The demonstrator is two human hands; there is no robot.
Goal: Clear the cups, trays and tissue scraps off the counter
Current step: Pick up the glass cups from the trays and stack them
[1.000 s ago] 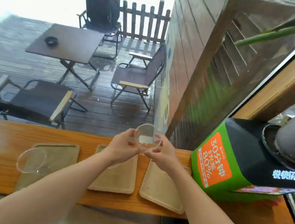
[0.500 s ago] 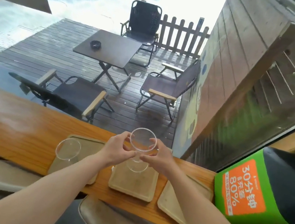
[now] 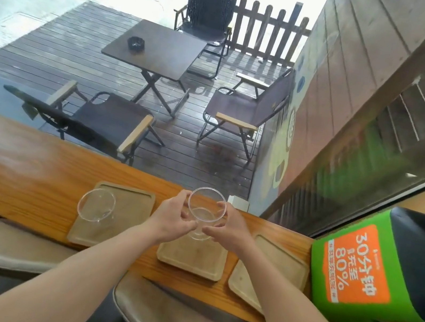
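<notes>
Both hands hold a clear glass cup (image 3: 205, 211) just above the middle wooden tray (image 3: 190, 259). My left hand (image 3: 173, 217) grips its left side and my right hand (image 3: 228, 229) its right side. A second clear glass cup (image 3: 97, 204) stands on the left tray (image 3: 129, 203). The right tray (image 3: 276, 270) lies bare beside a green and orange box. All three trays rest on the orange wooden counter (image 3: 21, 171). A small white scrap or card (image 3: 238, 202) sits at the counter's far edge behind my right hand.
A green and black box with an orange label (image 3: 373, 266) stands on the counter at right. Padded stools (image 3: 179, 321) sit below the counter's near edge. Beyond the window are a dark patio table (image 3: 154, 50) and folding chairs.
The view has shifted left and down along the counter. The held cup has stayed between both hands and sits slightly lower over the middle tray.
</notes>
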